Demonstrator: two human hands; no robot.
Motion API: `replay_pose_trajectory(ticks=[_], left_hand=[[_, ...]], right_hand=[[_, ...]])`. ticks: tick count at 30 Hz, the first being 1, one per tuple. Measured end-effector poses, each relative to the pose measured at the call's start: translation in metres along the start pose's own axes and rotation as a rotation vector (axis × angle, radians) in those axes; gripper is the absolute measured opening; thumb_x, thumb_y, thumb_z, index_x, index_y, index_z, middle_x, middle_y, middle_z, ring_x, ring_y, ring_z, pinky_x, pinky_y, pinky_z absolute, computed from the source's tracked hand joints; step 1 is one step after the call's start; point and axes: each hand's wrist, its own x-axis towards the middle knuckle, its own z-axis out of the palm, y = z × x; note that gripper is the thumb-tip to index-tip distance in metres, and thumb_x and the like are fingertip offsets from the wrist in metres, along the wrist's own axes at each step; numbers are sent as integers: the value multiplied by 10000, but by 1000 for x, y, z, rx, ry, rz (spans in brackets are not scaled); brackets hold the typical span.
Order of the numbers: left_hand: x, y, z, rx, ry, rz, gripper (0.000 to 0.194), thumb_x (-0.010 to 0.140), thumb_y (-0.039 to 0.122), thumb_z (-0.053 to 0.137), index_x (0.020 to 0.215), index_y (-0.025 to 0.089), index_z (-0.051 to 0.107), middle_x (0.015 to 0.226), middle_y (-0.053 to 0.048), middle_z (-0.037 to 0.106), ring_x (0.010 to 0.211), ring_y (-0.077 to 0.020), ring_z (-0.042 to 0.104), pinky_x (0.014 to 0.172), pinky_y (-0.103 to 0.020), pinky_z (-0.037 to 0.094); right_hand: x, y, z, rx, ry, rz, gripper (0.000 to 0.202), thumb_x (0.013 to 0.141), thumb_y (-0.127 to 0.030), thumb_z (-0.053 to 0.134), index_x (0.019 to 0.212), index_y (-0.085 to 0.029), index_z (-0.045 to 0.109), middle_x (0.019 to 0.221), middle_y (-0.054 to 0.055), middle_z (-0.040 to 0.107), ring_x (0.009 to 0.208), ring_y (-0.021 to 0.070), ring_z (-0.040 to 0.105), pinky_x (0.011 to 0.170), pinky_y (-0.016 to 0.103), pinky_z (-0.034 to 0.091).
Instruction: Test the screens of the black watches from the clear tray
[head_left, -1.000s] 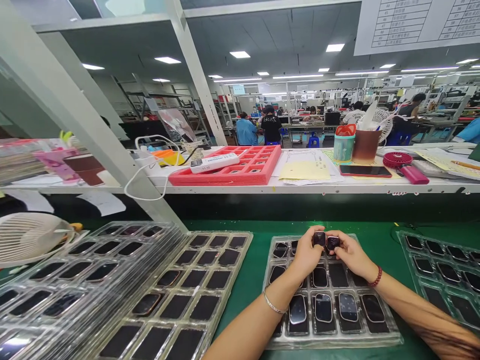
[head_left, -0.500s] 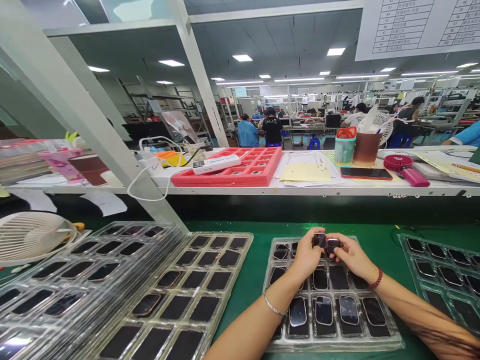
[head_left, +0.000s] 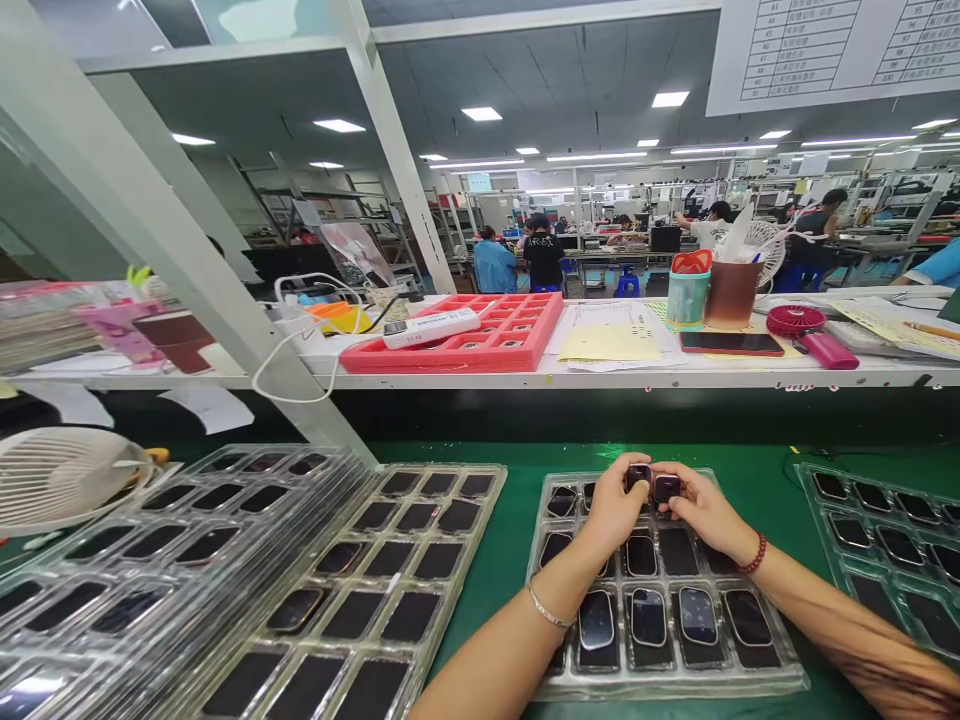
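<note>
My left hand (head_left: 616, 502) is closed on a smartwatch body (head_left: 638, 475) with a dark screen, its thumb lying on the front. Right beside it, my right hand (head_left: 703, 510) grips a second smartwatch body (head_left: 666, 488) between thumb and fingers. Both watches are strapless and held side by side above the far part of a clear plastic tray (head_left: 675, 690). Several more watch bodies, such as a watch in the front row (head_left: 647, 617), rest in that tray's pockets. My hands and forearms hide some of the pockets.
To the left stand a tray with mostly black pads (head_left: 416, 617) and a tall stack of trays (head_left: 202, 600). Another watch tray (head_left: 862, 560) lies at the right. A shelf (head_left: 600, 382) crosses ahead, bearing a red foam tray (head_left: 450, 357). A white fan (head_left: 64, 478) is far left.
Both hands stay almost in place, each still holding its watch. The right-hand watch's screen has turned slightly more toward me. The camera view has shifted a little.
</note>
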Motion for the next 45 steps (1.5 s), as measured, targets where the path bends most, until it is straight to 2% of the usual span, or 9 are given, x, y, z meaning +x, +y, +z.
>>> replay_pose_trajectory(ticks=[4, 8, 13, 16, 21, 26, 35, 45], left_hand=[[-1, -2, 1, -7, -12, 22, 494, 636, -48, 399, 1044, 173, 571, 961, -33, 616, 798, -122, 580, 728, -224, 479], [0, -3, 2, -28, -33, 16, 556, 590, -80, 347, 1034, 174, 565, 944, -28, 613, 790, -115, 582, 743, -227, 480], [0, -2, 1, 0, -15, 45, 457, 630, -41, 452, 1015, 177, 570, 951, -27, 623, 864, -142, 587, 771, -236, 467], [0, -1, 0, 15, -11, 42, 377, 686, 22, 513, 1024, 180, 571, 903, -25, 632, 820, -140, 590, 769, -250, 463], [0, -4, 1, -64, 38, -10, 599, 641, -10, 523, 1198, 186, 419, 885, -21, 634, 793, -134, 602, 754, -251, 462], [2, -5, 3, -74, -7, 21, 519, 592, -44, 476, 1059, 178, 517, 960, -39, 627, 882, -145, 597, 776, -241, 451], [3, -1, 0, -222, -38, -8, 588, 548, -47, 362, 1065, 164, 544, 953, -50, 624, 891, -145, 595, 767, -245, 472], [4, -6, -1, -126, -25, 27, 583, 559, -58, 375, 1058, 180, 560, 983, -39, 626, 891, -143, 597, 797, -252, 484]], right_hand=[[0, 1, 1, 22, 16, -1, 509, 659, -156, 501, 1165, -204, 514, 1080, 68, 567, 822, 167, 601, 672, 282, 500], [2, 3, 0, 16, 31, 5, 521, 654, -155, 497, 1173, -205, 506, 1033, 61, 568, 818, 170, 602, 664, 282, 503], [1, 3, 1, 3, 32, -24, 491, 662, -162, 502, 1151, -199, 512, 1059, 68, 568, 815, 169, 598, 672, 287, 504], [1, 0, 2, -3, 30, -15, 483, 672, -181, 515, 1155, -196, 508, 1072, 72, 571, 806, 169, 600, 676, 293, 503], [1, 0, 3, 1, 22, -5, 467, 668, -190, 504, 1136, -197, 512, 1105, 72, 572, 830, 168, 593, 689, 293, 501], [1, 3, 2, 9, 27, -21, 459, 652, -169, 481, 1109, -196, 510, 1115, 71, 566, 827, 162, 595, 681, 289, 500], [3, 8, -1, 24, 39, -27, 459, 696, -191, 511, 1155, -180, 511, 1036, 76, 594, 780, 163, 603, 644, 293, 511], [4, 9, 0, 57, 64, -50, 510, 665, -133, 509, 1169, -209, 527, 1105, 76, 590, 835, 171, 604, 687, 296, 527]])
